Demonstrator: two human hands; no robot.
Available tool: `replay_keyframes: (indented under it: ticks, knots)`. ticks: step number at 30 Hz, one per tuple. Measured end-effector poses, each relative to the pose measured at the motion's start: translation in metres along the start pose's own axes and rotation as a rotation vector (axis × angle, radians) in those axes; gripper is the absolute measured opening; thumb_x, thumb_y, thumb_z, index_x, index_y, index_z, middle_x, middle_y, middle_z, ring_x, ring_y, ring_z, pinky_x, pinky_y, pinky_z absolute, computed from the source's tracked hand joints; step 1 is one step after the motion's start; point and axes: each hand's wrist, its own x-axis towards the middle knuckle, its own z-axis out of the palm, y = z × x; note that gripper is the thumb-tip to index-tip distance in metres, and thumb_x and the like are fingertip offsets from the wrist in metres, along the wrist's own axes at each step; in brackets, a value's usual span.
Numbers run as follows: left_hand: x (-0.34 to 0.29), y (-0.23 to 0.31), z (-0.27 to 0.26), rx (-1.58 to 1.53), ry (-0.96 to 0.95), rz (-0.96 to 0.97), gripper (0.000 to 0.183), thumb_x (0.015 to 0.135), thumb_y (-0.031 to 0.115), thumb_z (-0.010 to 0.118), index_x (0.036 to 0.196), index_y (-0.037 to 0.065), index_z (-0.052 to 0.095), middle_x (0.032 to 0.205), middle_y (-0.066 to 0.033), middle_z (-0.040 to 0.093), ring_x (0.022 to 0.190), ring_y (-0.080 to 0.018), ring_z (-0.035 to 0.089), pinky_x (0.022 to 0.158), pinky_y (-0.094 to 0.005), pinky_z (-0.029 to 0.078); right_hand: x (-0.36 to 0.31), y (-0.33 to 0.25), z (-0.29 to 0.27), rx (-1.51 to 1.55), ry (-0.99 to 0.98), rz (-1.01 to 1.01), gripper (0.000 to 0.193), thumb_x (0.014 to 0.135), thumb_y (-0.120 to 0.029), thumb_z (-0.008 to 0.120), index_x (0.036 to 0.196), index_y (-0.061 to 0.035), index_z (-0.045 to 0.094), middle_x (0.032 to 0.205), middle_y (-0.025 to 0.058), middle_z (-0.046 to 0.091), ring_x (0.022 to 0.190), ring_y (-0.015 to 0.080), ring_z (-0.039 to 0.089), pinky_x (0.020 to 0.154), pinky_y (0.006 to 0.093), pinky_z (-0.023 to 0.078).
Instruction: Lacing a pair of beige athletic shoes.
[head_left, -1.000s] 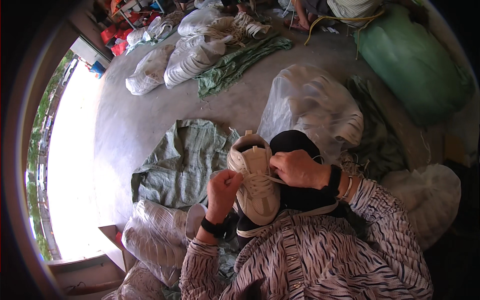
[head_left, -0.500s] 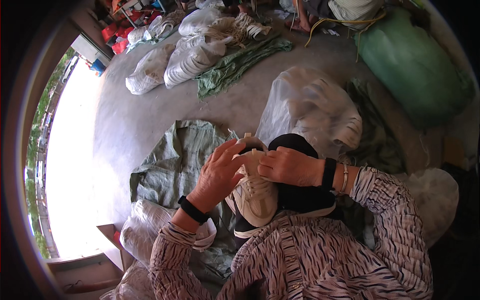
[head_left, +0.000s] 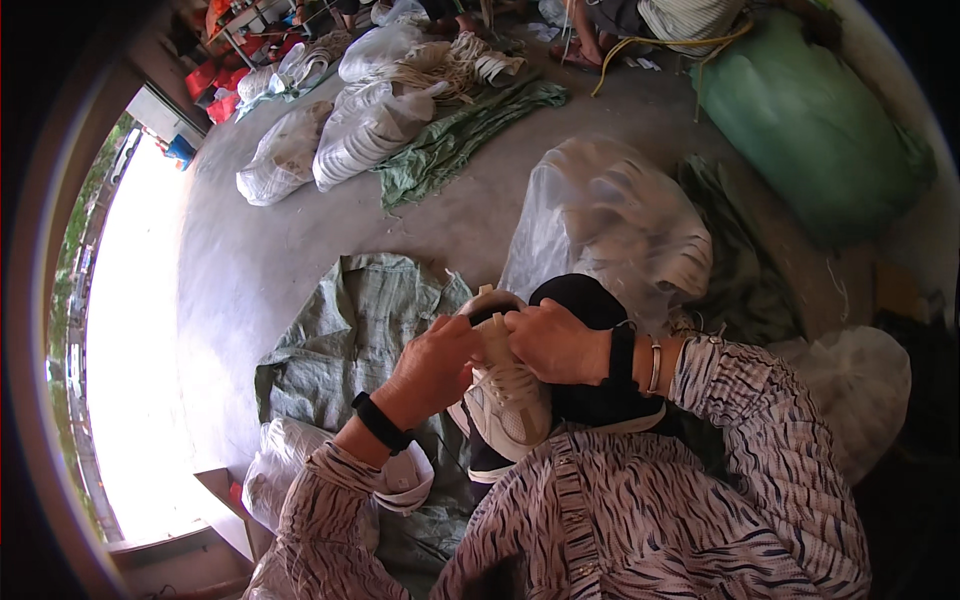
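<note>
A beige lace-up sneaker [head_left: 515, 408] rests on my lap, toe pointing toward me and its opening facing away. My left hand [head_left: 432, 362] is closed at the left side of the shoe's collar, with its fingertips near the top of the laces. From the right, my right hand [head_left: 562, 342] pinches the upper edge by the tongue [head_left: 494, 335]. The fingers partly hide the tongue and eyelets. Under and beside the sneaker lies black material [head_left: 598, 398] with a pale edge. Another light-coloured shoe-like piece [head_left: 406, 478] sits below my left wrist.
A clear plastic bag of pale pieces [head_left: 625, 225] stands just beyond my hands. Green woven sheeting [head_left: 335, 340] is spread on the floor at left. Farther off are white sacks [head_left: 375, 130], a big green sack [head_left: 815, 130] and part of another person [head_left: 590, 35].
My left hand's spread fingers have closed in on the shoe's collar. My right hand has shifted slightly toward the tongue. The whole view has tilted a little.
</note>
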Motion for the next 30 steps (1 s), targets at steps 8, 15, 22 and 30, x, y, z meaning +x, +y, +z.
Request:
replay_keyframes:
  ticks: [8,15,22,30]
  knots:
    - [0.011,0.034,0.028,0.025,0.148,-0.050,0.025,0.066,0.017,0.071,0.090,0.018,0.066,0.087,-0.0037,0.054,0.093,-0.0263,0.047,0.091,-0.0425,0.033,0.019,0.028,-0.065,1.761,0.490,0.333,0.014,0.092,-0.017,0.049,0.088,-0.0046,0.054,0.087,0.0069,0.062,0.072,0.0116,0.057,0.067,0.0253,0.046]
    - [0.017,0.031,0.036,-0.005,0.076,-0.075,0.022,0.065,0.018,0.073,0.085,0.020,0.065,0.088,-0.0013,0.056,0.094,-0.0256,0.047,0.097,-0.0464,0.025,-0.005,0.021,-0.053,0.416,0.079,0.169,0.015,0.089,-0.015,0.052,0.089,0.0006,0.052,0.073,0.0082,0.062,0.065,0.0155,0.061,0.059,0.0296,0.047]
    - [0.000,0.029,0.009,-0.012,-0.005,0.096,0.014,0.062,0.028,0.078,0.064,0.022,0.065,0.074,0.0046,0.054,0.091,-0.0226,0.049,0.099,-0.0429,0.026,-0.006,0.019,-0.085,1.338,-0.082,0.226,0.024,0.087,-0.023,0.061,0.099,-0.0038,0.055,0.067,0.0005,0.053,0.054,0.0050,0.047,0.046,0.0187,0.036]
    - [0.015,0.038,0.022,-0.083,0.115,-0.061,0.005,0.074,0.023,0.066,0.072,0.018,0.067,0.072,0.0029,0.057,0.087,-0.0228,0.049,0.093,-0.0412,0.030,-0.044,0.025,-0.196,1.705,0.288,-0.367,0.024,0.093,-0.020,0.053,0.113,-0.0071,0.050,0.062,-0.0030,0.041,0.048,0.0030,0.031,0.041,0.0173,0.027]
